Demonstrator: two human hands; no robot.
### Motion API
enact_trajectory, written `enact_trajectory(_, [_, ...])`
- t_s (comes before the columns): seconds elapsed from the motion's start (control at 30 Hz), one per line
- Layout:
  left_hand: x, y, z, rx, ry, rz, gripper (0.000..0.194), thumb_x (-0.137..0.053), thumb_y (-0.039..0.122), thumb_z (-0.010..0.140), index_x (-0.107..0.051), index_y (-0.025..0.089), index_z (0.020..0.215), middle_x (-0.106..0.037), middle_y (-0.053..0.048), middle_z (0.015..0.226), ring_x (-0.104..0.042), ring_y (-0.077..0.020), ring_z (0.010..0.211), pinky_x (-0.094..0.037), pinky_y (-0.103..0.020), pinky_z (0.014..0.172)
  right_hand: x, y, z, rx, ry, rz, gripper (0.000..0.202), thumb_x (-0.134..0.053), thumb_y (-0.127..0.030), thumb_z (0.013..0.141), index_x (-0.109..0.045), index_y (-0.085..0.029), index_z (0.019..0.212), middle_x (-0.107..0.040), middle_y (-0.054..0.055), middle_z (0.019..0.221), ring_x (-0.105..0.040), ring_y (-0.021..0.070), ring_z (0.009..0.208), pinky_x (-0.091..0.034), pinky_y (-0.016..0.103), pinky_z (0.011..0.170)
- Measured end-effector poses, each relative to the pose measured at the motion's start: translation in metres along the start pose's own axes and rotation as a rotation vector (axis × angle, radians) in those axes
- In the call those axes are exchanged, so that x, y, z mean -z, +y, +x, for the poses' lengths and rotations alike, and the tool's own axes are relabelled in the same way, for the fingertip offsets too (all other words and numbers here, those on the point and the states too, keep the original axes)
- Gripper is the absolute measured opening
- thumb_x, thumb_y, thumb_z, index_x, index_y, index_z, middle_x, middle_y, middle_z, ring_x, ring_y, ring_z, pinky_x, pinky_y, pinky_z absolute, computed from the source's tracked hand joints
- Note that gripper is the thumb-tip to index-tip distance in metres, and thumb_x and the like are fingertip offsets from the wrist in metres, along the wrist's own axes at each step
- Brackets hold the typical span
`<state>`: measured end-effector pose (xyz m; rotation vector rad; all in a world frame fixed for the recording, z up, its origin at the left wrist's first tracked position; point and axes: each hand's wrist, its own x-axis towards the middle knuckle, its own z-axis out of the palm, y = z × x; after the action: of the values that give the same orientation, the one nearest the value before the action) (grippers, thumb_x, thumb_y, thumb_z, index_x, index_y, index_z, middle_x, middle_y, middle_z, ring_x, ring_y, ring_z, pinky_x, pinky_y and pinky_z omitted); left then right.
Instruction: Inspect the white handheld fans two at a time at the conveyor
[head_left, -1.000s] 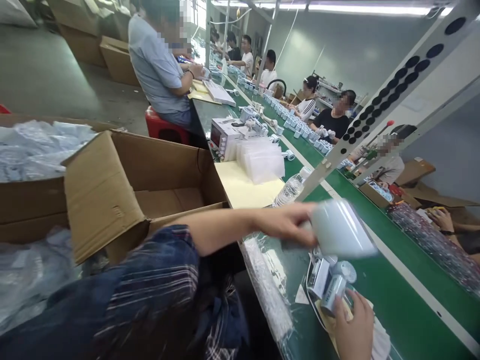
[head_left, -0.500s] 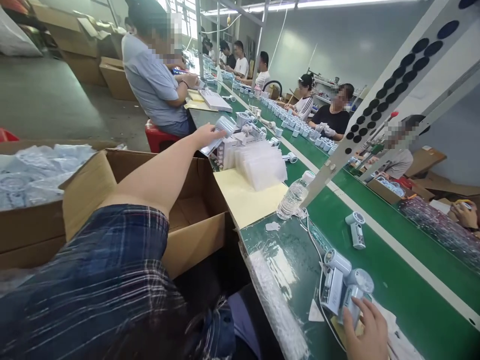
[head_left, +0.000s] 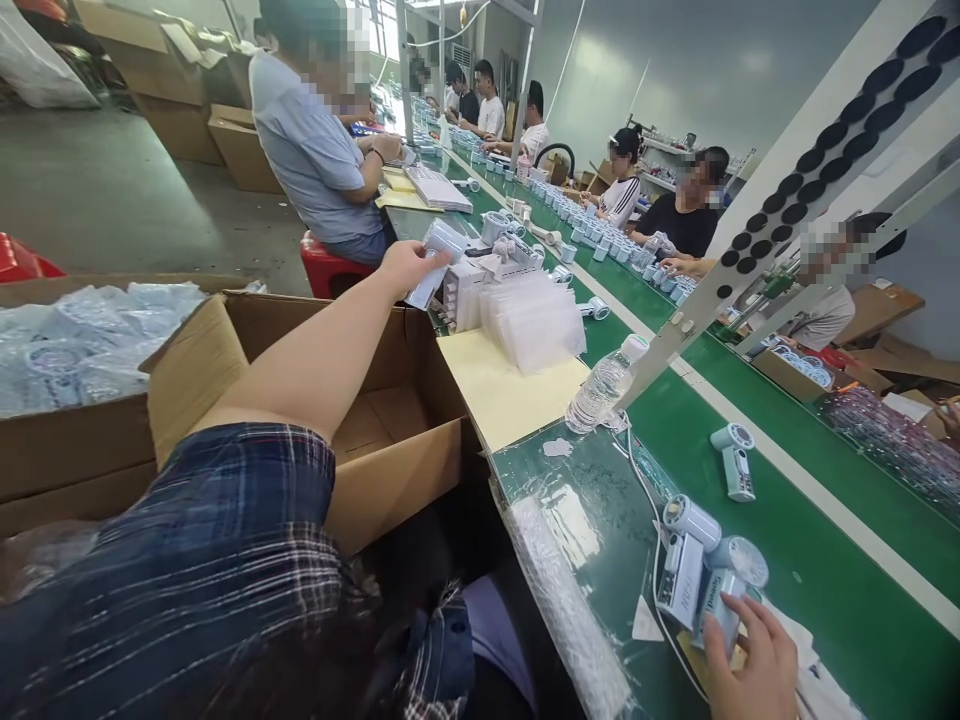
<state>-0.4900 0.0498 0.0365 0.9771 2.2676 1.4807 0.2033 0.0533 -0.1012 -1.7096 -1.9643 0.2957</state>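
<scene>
My left hand point(head_left: 409, 268) is stretched out to the table's edge, its fingers closed around a light blue handheld fan point(head_left: 444, 240) whose handle points down toward me. Beside it stands a stack of clear plastic sleeves point(head_left: 529, 320). At the lower right my right hand point(head_left: 754, 655) has its thumb and fingers on another light blue handheld fan point(head_left: 721, 598), marked "Speed". Touching that one is a similar fan point(head_left: 681, 580) with its round head point(head_left: 691, 522) toward the bottle. One more fan point(head_left: 736, 462) lies farther off on the green belt.
An open cardboard box point(head_left: 397, 490) sits below my left arm, next to a box of bagged fans point(head_left: 82, 345). A water bottle point(head_left: 606, 385) stands by a slanted metal post point(head_left: 686, 325). A white cable point(head_left: 651, 480) crosses the table. Co-workers sit along the belt.
My left hand has drawn the fan slightly back from the pile, and more of its handle shows. My right hand stays on its fan. The whole view has shifted a little.
</scene>
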Motion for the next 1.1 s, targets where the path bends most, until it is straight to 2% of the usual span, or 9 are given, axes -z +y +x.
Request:
enact_trajectory(0.17, [0.0,0.008,-0.001,0.049,0.094,-0.331,0.055,-0.073,0.064,0.088,-0.044,0.019,0.082,-0.045,0.013,0.055,-0.045,-0.0081,0.078,-0.043,-0.029,0.08,0.0,-0.001,0.001,-0.004,-0.011,-0.004,0.058,-0.057,-0.064,0.083,-0.074,-0.017,0.111,-0.061,0.021,0.135,-0.054,0.046,0.135,-0.051,0.062,0.103])
enact_trajectory(0.47, [0.016,0.034,-0.018,-0.072,0.245,-0.626,0.028,-0.077,0.033,0.088,-0.053,0.019,0.087,-0.057,0.015,0.058,-0.049,-0.0086,0.078,-0.047,-0.028,0.084,-0.003,-0.014,-0.003,0.086,0.083,0.012,0.061,-0.05,-0.063,0.084,-0.073,-0.012,0.108,-0.063,0.024,0.126,-0.058,0.0456,0.125,-0.047,0.066,0.106])
enact_trajectory(0.57, [0.023,0.055,-0.046,-0.142,0.23,-0.673,0.024,-0.077,0.033,0.086,-0.057,0.02,0.09,-0.062,0.013,0.063,-0.054,-0.0103,0.078,-0.049,-0.029,0.083,0.001,-0.027,-0.008,0.137,0.207,-0.034,0.059,-0.046,-0.06,0.087,-0.072,-0.011,0.104,-0.064,0.027,0.125,-0.058,0.0485,0.124,-0.04,0.072,0.11])
enact_trajectory(0.7, [0.012,0.09,-0.126,-0.397,0.051,-0.76,0.053,-0.09,0.057,0.064,-0.064,0.019,0.091,-0.067,0.006,0.07,-0.062,-0.0163,0.079,-0.051,-0.033,0.073,0.014,-0.048,-0.015,0.213,0.384,-0.005,0.046,-0.049,-0.051,0.092,-0.071,-0.012,0.101,-0.067,0.027,0.126,-0.059,0.0448,0.126,-0.038,0.069,0.113])
enact_trajectory(0.77, [-0.011,0.106,-0.175,-0.465,-0.082,-0.771,0.07,-0.092,0.07,0.052,-0.066,0.019,0.092,-0.069,0.004,0.075,-0.065,-0.0181,0.076,-0.049,-0.033,0.069,0.019,-0.061,-0.019,0.231,0.406,0.101,0.04,-0.053,-0.049,0.093,-0.071,-0.015,0.1,-0.071,0.023,0.119,-0.063,0.0394,0.119,-0.042,0.064,0.111])
enact_trajectory(0.83, [-0.047,0.117,-0.221,-0.432,-0.241,-0.844,0.078,-0.087,0.083,0.044,-0.065,0.018,0.08,-0.066,0.002,0.067,-0.062,-0.0169,0.067,-0.049,-0.033,0.066,0.02,-0.072,-0.024,0.233,0.361,0.271,0.035,-0.058,-0.049,0.093,-0.072,-0.017,0.098,-0.074,0.018,0.112,-0.066,0.0349,0.113,-0.048,0.06,0.107])
enact_trajectory(0.97, [-0.145,0.128,-0.292,-0.093,-0.891,-1.064,0.072,-0.091,0.076,0.047,-0.07,0.014,0.076,-0.07,-0.004,0.069,-0.065,-0.0173,0.065,-0.051,-0.03,0.061,0.022,-0.088,-0.032,0.152,0.08,0.835,0.037,-0.07,-0.049,0.09,-0.072,-0.023,0.115,-0.074,0.013,0.119,-0.07,0.0276,0.103,-0.058,0.049,0.092])
enact_trajectory(1.03, [-0.193,0.135,-0.319,0.088,-1.167,-1.232,0.07,-0.094,0.071,0.049,-0.073,0.013,0.083,-0.071,-0.003,0.071,-0.067,-0.0154,0.067,-0.053,-0.026,0.063,0.028,-0.091,-0.034,0.142,0.004,1.156,0.057,-0.081,-0.049,0.083,-0.065,-0.03,0.134,-0.07,0.012,0.134,-0.069,0.0278,0.116,-0.06,0.045,0.091])
enact_trajectory(1.1, [-0.23,0.144,-0.341,0.272,-1.349,-1.33,0.068,-0.097,0.065,0.051,-0.075,0.012,0.088,-0.074,-0.003,0.076,-0.07,-0.0147,0.071,-0.057,-0.023,0.07,0.037,-0.09,-0.034,0.142,-0.006,1.374,0.071,-0.086,-0.046,0.078,-0.059,-0.037,0.143,-0.066,0.008,0.145,-0.063,0.0275,0.132,-0.059,0.044,0.099])
